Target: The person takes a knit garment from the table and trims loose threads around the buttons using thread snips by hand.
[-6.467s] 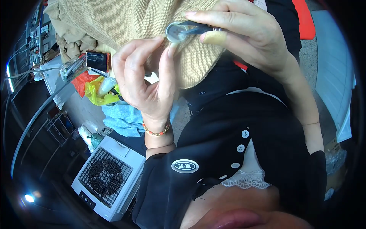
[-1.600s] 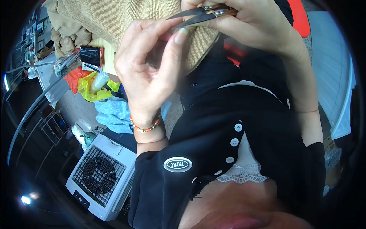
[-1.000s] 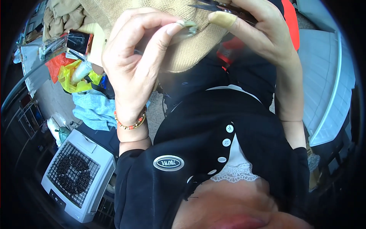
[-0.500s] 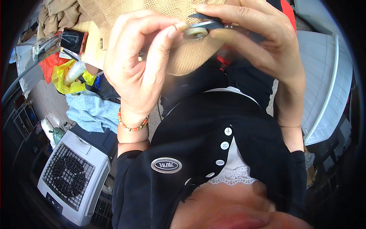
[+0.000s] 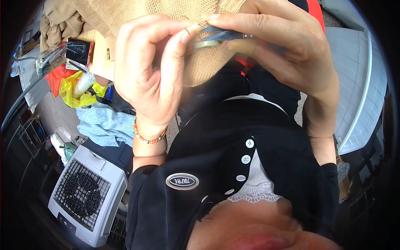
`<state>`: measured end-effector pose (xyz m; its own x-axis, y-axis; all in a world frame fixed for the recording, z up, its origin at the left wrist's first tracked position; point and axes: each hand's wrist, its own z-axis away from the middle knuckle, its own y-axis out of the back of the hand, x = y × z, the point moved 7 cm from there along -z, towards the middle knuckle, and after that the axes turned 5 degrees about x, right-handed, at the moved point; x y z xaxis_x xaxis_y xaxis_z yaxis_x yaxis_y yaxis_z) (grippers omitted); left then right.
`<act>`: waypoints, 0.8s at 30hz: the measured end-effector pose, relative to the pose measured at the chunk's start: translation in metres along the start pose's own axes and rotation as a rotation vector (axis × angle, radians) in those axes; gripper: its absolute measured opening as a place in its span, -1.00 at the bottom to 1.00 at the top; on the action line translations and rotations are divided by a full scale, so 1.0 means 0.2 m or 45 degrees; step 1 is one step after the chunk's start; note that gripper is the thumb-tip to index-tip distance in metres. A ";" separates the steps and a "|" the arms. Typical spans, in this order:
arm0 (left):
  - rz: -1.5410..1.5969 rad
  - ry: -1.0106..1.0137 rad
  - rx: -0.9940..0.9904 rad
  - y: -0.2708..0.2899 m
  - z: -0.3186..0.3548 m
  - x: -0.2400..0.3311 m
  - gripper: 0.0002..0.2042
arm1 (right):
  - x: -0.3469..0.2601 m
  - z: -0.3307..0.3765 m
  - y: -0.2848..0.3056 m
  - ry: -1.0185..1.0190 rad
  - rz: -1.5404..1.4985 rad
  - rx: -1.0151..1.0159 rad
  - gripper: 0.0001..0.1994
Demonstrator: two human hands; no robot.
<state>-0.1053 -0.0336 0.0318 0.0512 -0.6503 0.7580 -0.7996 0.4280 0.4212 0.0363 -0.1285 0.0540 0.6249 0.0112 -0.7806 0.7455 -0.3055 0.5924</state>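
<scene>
While both hands work at the top of the view, everything turns on a small metal tool (image 5: 227, 35) that lies nearly level between them, its long axis running left to right. The right hand (image 5: 283, 50) holds the tool's body, thumb on top and the other fingers curled beneath, pinched shut around it. Its point reaches leftward, toward the left hand (image 5: 150, 79). There the left thumb and forefinger come together in a pinch just beside the tip, holding a pale, flat, round thing, perhaps a button (image 5: 204, 44); it is too small and too covered to name with certainty. The tip meets or nearly meets that round piece, and I cannot tell whether it touches.

Behind both hands hangs a tan knit (image 5: 166, 10), and the pinched piece lies against its lower edge. The knit sits between the hands and the camera's far field, so both hands press close to it, the left nearer the loose edge, the right nearer the tool's handle end.

The left wrist wears a beaded bracelet (image 5: 148, 135). Below, the person's black top (image 5: 233, 150) with white buttons (image 5: 246, 159) fills the middle. Well apart to the lower left stands a white fan unit (image 5: 85, 196), with a blue cloth (image 5: 104, 125) and a yellow bag (image 5: 79, 89) above it.
</scene>
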 end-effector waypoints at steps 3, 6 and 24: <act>0.006 0.044 0.003 -0.01 -0.01 0.00 -0.91 | -0.01 0.01 0.01 -0.016 0.027 -0.018 -0.62; -0.083 0.013 -0.015 0.00 0.00 0.00 -0.91 | -0.04 0.00 -0.05 0.232 0.290 0.014 -0.65; 0.131 -0.010 0.086 0.02 0.00 -0.02 -0.93 | -0.04 0.04 0.03 0.250 0.137 0.175 -0.76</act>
<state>-0.1089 -0.0302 0.0305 -0.0378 -0.6102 0.7914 -0.8391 0.4495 0.3065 0.0354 -0.1377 0.0622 0.7422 0.1519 -0.6528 0.6418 -0.4416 0.6269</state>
